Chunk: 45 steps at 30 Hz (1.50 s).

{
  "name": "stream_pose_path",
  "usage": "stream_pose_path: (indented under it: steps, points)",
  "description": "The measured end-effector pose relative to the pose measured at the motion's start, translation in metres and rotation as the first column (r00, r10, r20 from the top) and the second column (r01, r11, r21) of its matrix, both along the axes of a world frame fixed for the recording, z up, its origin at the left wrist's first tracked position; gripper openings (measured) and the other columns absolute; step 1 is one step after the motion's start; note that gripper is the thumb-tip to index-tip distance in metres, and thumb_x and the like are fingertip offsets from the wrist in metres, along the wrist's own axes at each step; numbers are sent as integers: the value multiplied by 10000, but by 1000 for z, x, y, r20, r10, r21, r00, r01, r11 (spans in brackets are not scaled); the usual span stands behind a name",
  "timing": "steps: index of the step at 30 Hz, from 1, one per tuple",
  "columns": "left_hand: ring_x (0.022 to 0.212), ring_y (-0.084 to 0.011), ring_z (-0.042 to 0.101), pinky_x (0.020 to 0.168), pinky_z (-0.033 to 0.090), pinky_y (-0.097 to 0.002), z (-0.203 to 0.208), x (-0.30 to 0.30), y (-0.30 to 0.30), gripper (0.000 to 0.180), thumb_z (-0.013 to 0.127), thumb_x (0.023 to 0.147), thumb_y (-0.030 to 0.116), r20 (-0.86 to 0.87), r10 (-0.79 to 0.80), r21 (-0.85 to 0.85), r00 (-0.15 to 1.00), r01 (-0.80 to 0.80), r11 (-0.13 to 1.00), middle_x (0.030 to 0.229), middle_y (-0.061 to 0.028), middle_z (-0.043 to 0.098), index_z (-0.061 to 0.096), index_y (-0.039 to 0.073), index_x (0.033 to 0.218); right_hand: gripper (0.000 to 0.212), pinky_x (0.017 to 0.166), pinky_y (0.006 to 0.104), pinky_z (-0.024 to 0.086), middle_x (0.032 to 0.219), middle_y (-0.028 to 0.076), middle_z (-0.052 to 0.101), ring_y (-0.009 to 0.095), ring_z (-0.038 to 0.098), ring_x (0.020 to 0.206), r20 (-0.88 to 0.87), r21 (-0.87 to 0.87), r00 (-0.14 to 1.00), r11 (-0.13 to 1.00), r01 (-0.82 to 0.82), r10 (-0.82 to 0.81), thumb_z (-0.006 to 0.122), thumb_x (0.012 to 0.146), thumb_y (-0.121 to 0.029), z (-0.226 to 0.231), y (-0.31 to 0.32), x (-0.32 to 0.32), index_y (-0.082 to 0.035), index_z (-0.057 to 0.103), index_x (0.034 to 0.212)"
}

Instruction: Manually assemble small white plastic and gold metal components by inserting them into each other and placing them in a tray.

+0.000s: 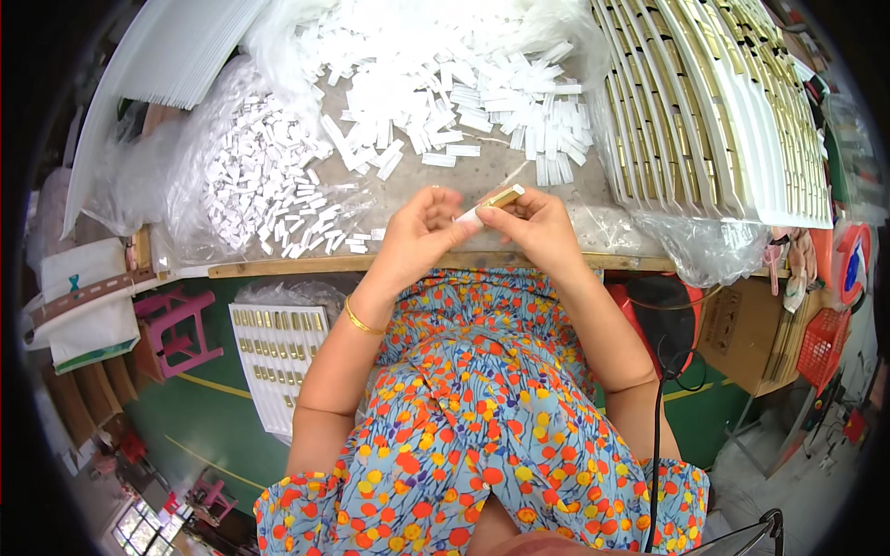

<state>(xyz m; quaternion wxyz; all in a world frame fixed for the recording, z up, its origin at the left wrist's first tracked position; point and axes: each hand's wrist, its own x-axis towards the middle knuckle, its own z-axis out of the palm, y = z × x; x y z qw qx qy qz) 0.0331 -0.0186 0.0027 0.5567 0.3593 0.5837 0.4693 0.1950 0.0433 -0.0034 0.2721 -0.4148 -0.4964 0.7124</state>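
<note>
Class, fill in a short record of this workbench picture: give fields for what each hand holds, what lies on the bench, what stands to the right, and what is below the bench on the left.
left hand: pinches the small white paper sleeve
right hand: holds the small gold metal piece at the sleeve's end
bench: grey worktop strewn with a loose pile of white paper sleeves
right side: stacked white trays of gold pieces
lower left: a white tray of gold pieces, a pink plastic stool

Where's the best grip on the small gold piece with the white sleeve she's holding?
Probably the white sleeve end from the left, gold end from the right. The gold piece is a slim bar tilted up to the right, so the left hand and right hand pinch it across its narrow sides.
</note>
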Motion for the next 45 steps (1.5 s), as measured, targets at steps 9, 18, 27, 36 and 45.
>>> stream_pose_path:
  steps: [9,18,27,36,45]
  points:
    - [476,-38,436,419,346,-204,-19,0,0,318,509,900,267,-264,-159,-148,951,123,981,552,5,511,554,15,710,174,567,206,432,726,21,608,50,533,652,24,191,999,981,20,-25,633,815,-121,-11,-11,-12,16,604,920]
    - [459,-182,465,456,370,-315,-22,6,-4,233,548,835,175,-592,-71,63,803,134,989,516,-111,485,528,-21,710,230,597,284,471,741,93,630,132,596,684,174,192,984,979,-67,33,604,837,-167,-14,-14,-13,21,584,967]
    - [644,-395,558,569,444,-455,-27,15,-4,129,549,775,108,-804,-67,109,590,258,960,651,-216,560,521,-6,722,207,620,423,451,765,217,595,394,571,740,458,484,881,799,-358,117,593,819,-195,1,-9,-5,7,560,851]
    - [655,-395,559,578,454,-455,-22,19,0,66,549,738,56,-824,-57,153,564,319,935,680,-218,567,523,-4,743,180,612,452,426,740,222,572,408,552,730,546,501,826,737,-454,138,579,814,-165,8,-4,-2,9,533,809]
    - [613,-308,585,555,452,-382,-20,2,-13,152,564,821,154,-716,-26,103,698,143,984,644,-157,576,556,6,787,183,638,327,458,809,138,632,244,598,709,335,325,936,919,-223,109,610,826,-173,1,-13,-9,1,593,876]
